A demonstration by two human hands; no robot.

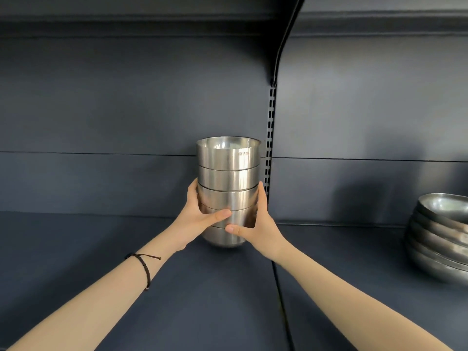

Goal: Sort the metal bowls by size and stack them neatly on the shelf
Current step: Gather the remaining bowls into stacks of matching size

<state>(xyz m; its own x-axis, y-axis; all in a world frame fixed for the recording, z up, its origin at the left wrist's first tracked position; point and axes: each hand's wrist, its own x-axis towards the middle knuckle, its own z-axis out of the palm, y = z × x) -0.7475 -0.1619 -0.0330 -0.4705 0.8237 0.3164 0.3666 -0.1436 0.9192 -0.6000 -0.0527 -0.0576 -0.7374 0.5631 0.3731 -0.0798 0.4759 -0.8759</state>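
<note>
**Steel bowls stand tall between two hands**

Dark blue-grey shelf (101, 249) fills the frame from edge to edge, with its slotted upright (270, 138) running down the back panel right of centre. At the far right edge sits a stack of wider bowls (440, 236), nested rim-up and well apart from the action. At centre, a tall stack of smaller bowls (228, 178) stands upright, its long axis vertical, just left of the upright. The left hand (202, 214) and right hand (258, 224) grip its lower half from either side, thumbs across the front and fingers curled behind, both equally near. The stack lies straight ahead of the person, directly over the shelf board; whether its base touches the board or hangs just above cannot be told. The setting-down would seem to turn on keeping that axis plumb. A dark cord bracelet (145, 267) circles the left wrist, lower left.
</note>
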